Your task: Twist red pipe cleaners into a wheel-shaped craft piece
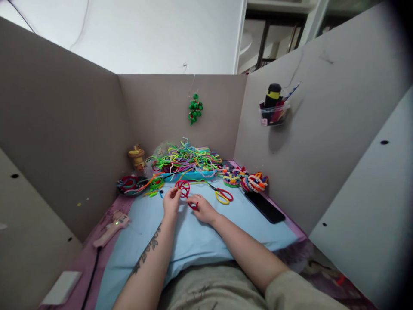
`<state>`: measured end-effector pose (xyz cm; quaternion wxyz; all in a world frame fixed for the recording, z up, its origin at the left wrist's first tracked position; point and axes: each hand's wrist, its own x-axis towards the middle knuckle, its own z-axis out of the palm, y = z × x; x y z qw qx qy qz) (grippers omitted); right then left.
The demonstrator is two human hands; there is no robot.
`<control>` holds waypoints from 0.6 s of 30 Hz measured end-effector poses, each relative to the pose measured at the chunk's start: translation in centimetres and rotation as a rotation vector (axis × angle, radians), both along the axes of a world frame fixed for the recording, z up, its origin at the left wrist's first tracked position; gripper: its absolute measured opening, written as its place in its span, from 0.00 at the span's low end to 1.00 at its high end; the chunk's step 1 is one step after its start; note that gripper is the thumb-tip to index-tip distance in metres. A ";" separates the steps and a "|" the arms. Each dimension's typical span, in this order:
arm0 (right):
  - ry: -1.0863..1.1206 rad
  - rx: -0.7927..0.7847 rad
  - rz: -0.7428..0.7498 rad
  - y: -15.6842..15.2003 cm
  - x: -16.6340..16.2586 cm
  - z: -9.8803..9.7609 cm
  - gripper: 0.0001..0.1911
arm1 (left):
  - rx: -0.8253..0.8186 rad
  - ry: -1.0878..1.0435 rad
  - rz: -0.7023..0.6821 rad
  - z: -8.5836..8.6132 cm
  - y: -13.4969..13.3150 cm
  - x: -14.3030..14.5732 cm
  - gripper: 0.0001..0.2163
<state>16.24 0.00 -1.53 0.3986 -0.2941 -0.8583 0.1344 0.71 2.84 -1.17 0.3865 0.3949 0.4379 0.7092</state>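
My left hand (171,201) pinches a red pipe-cleaner shape (183,188) made of round loops, held just above the light blue mat (193,232). My right hand (200,208) is closed on the lower red end of the same piece (193,206). Both hands sit close together at the far middle of the mat. Just beyond them lies a heap of coloured pipe cleaners (185,159) in a blue tray.
Red-and-yellow scissors (222,194) lie right of my hands, a black phone (264,206) farther right. Finished pipe-cleaner figures (253,182) sit at the back right. A pink glue gun (111,228) lies at the left, a round dish (130,184) behind it. Grey partition walls enclose the desk.
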 end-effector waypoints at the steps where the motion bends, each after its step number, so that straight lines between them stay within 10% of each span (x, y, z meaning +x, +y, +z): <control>1: -0.025 0.000 -0.001 0.0 0.0 -0.1 0.23 | -0.001 -0.002 0.010 0.0 0.0 0.0 0.15; 9: 0.069 0.078 0.100 -0.9 -1.1 0.6 0.10 | 0.019 0.078 0.181 0.0 0.2 -0.6 0.14; 18: 0.315 0.072 0.305 -6.4 -2.2 6.2 0.08 | -0.045 0.158 0.223 -0.2 0.4 -1.3 0.13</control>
